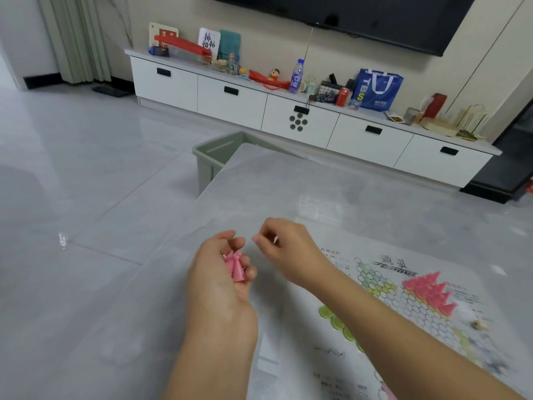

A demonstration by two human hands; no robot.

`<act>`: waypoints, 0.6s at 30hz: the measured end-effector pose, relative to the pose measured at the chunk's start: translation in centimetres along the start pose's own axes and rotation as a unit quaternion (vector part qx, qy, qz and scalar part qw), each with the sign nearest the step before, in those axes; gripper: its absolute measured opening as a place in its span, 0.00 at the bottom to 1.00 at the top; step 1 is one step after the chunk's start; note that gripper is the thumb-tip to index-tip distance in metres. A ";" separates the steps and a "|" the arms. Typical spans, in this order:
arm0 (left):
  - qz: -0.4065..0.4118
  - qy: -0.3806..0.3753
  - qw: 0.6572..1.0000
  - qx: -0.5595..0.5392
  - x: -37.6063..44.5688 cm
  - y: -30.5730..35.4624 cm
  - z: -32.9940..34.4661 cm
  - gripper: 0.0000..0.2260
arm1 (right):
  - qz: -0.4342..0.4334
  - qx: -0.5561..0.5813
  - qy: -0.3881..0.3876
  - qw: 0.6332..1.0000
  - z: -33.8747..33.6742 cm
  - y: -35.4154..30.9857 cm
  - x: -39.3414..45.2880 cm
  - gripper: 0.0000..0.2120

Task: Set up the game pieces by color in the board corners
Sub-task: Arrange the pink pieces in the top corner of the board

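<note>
My left hand [219,272] is cupped palm up over the table's left edge, holding a few pink cone-shaped game pieces [235,265]. My right hand [284,249] hovers just right of it with fingertips pinched together; whether anything sits between them cannot be told. The paper game board [383,287] lies flat on the table to the right, printed with a honeycomb of circles. A cluster of several red cone pieces [429,293] stands in the board's far right corner. Green circles [336,321] mark the near left corner.
The grey marble-look table [317,192] fills the right half. A small beige die [478,324] lies beside the board at right. A green bin [213,160] stands on the floor past the table's far corner. A cluttered white TV cabinet [288,111] lines the wall.
</note>
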State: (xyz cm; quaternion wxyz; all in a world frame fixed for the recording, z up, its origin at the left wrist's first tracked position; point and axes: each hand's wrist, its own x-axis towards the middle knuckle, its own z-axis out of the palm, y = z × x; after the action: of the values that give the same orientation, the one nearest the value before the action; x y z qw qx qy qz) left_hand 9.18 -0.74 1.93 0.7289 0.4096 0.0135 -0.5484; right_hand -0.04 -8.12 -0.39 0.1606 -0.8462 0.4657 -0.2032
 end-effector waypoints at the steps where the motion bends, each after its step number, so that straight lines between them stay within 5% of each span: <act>1: -0.017 -0.001 1.000 -0.003 -0.1 -0.4 0.2 0.09 | 0.005 0.037 0.038 0.999 -1.2 -0.7 -1.0 0.10; 4: -0.122 -0.023 0.992 -0.030 -1.2 -2.6 0.9 0.09 | -0.002 0.099 0.116 0.988 -4.0 -2.3 -5.0 0.09; 8: -0.307 -0.148 0.939 -0.042 -4.2 -6.0 1.9 0.11 | 0.001 0.028 0.127 0.991 -4.8 -2.1 -9.8 0.07; 14: -0.339 -0.174 0.924 0.032 -4.9 -8.3 2.0 0.11 | 0.022 0.019 0.151 0.988 -5.9 -0.1 -11.8 0.07; 18: -0.355 -0.157 0.921 0.041 -4.7 -8.4 2.1 0.05 | 0.106 0.208 0.213 0.949 -9.1 1.3 -12.9 0.06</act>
State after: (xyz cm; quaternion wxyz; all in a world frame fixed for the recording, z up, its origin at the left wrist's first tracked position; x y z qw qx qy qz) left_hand -0.42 1.15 0.60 0.4617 0.3163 0.0212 -0.8285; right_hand -11.70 1.51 4.36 0.2505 -0.6767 0.5234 -0.4531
